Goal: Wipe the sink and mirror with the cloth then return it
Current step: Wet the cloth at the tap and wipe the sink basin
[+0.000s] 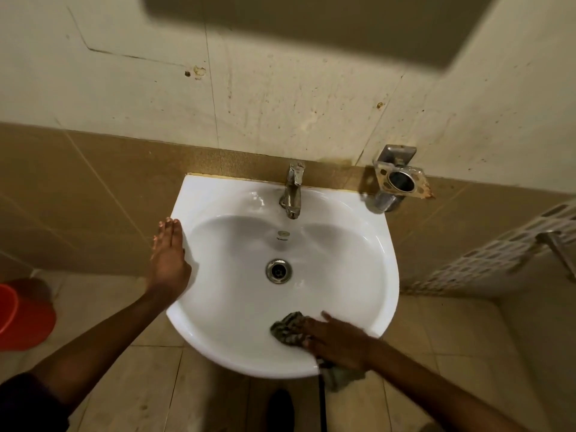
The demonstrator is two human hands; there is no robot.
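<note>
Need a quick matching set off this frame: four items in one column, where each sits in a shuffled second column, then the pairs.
Items:
1. cloth
2. left hand
3. drain
4. bucket

Places:
A. centre of the sink bowl
B. on the floor, far left
C. flat on the sink's left rim
D. under the right hand on the near rim

Pairs: 1-D, 2-C, 3-A, 4-B

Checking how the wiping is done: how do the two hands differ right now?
The left hand lies flat and empty on the sink rim's left side; the right hand presses the cloth on the near rim. Left fingers point toward the wall, right fingers leftward. Both touch the sink.
</note>
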